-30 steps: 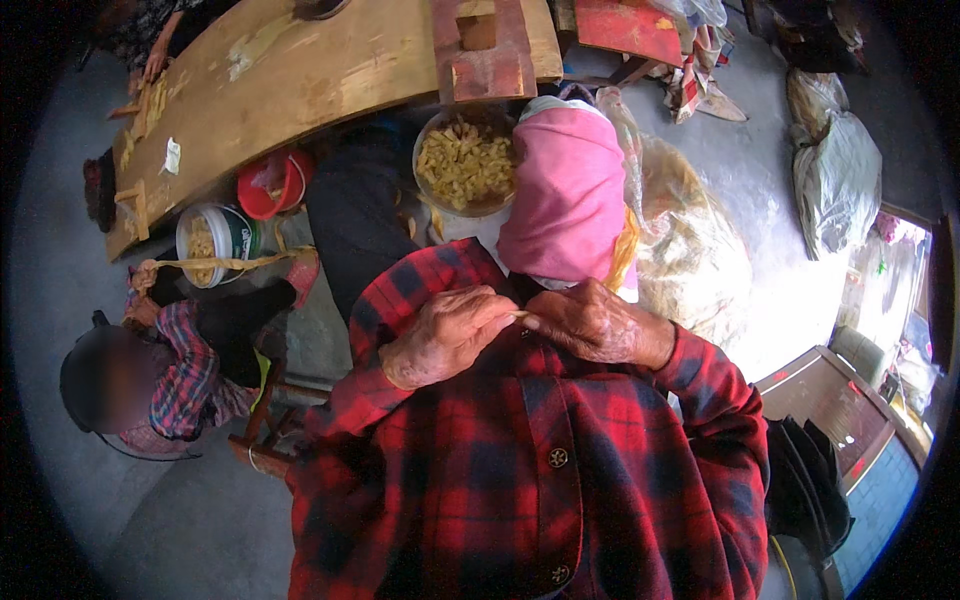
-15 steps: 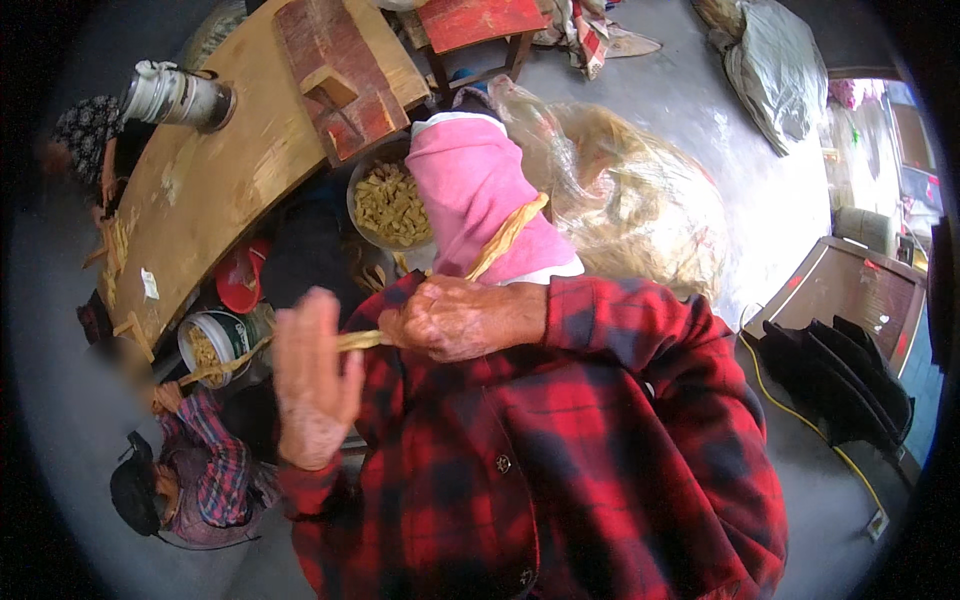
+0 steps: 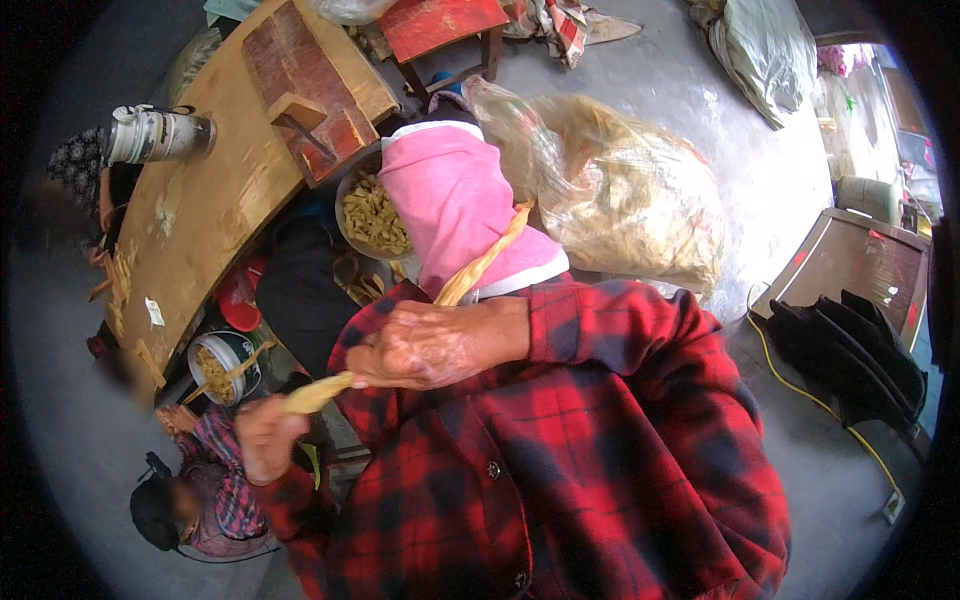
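Observation:
A long, twisted, yellowish-tan fibrous strip (image 3: 478, 270) runs from my left hand through my right hand and across a pink cloth (image 3: 445, 180) that covers my knee. My right hand (image 3: 425, 345) is closed around its middle, back of the hand upward. Lower and to the left, my left hand (image 3: 268, 440), slightly blurred, grips the strip's left end with bent fingers. Between the hands a short length shows flattened and paler. Beyond the knee sits a round basin (image 3: 345, 235) of cut tan pieces.
A white bucket (image 3: 245, 350) with similar pieces stands left, beside a red container (image 3: 238, 297). A wooden table (image 3: 200, 200) carries a red board (image 3: 300, 75) and a metal flask (image 3: 160, 135). A person (image 3: 215, 500) sits lower left. A large plastic bag (image 3: 630, 190) lies beyond the knee.
My left hand, flat with fingers raised before, has dropped down and left and closed on the strip. My right hand keeps its grip, slightly shifted. The whole view has tilted a little.

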Demonstrator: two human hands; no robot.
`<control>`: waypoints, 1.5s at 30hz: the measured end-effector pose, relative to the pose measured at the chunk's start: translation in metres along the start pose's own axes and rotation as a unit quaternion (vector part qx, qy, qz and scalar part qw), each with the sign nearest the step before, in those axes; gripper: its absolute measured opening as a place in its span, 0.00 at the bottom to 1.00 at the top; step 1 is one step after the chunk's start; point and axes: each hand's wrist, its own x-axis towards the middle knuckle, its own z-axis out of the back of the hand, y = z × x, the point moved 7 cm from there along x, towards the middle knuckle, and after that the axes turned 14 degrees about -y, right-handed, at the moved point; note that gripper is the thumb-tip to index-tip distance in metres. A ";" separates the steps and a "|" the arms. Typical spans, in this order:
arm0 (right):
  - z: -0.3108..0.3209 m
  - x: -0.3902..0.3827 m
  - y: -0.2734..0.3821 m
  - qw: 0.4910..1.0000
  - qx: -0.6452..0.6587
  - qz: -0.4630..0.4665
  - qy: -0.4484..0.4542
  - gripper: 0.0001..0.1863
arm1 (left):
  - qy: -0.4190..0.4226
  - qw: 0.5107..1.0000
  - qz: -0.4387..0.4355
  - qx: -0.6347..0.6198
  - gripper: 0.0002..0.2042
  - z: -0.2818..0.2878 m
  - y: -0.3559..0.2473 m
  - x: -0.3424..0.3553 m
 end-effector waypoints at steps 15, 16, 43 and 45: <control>0.016 -0.012 -0.020 0.994 -0.004 -0.001 -0.114 0.08 | -0.107 0.933 -0.283 0.193 0.14 -0.096 -0.078 0.051; 0.019 -0.014 -0.025 0.984 0.097 -0.095 -0.114 0.08 | -0.084 0.935 -0.271 0.212 0.15 -0.098 -0.074 0.050; 0.005 -0.012 -0.028 0.985 -0.010 -0.159 -0.061 0.09 | -0.264 0.777 0.163 -0.548 0.12 -0.104 0.031 0.035; 0.004 -0.008 -0.022 0.993 -0.040 -0.103 -0.051 0.10 | -0.254 0.806 0.144 -0.515 0.11 -0.103 0.029 0.036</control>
